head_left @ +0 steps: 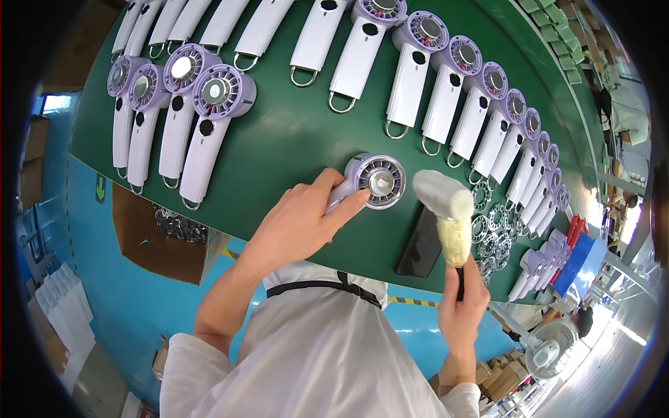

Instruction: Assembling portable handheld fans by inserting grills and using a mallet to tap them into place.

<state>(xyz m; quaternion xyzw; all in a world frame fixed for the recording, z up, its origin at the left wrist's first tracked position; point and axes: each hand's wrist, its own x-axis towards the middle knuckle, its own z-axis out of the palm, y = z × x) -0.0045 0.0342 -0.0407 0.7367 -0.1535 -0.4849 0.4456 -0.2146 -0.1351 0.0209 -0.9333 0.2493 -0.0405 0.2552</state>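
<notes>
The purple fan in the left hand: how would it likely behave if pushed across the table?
The purple fan will probably stay stiff, as its casing looks hard and moulded. It may slide readily, since both casing and green table look smooth. Its thin spokes could be the fragile part under a hard knock.

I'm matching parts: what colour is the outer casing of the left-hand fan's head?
The casing is light purple, seen best in the head view.

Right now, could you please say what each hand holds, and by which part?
The left hand holds a handheld fan by its neck; the right hand, a mallet by its black handle.
</notes>
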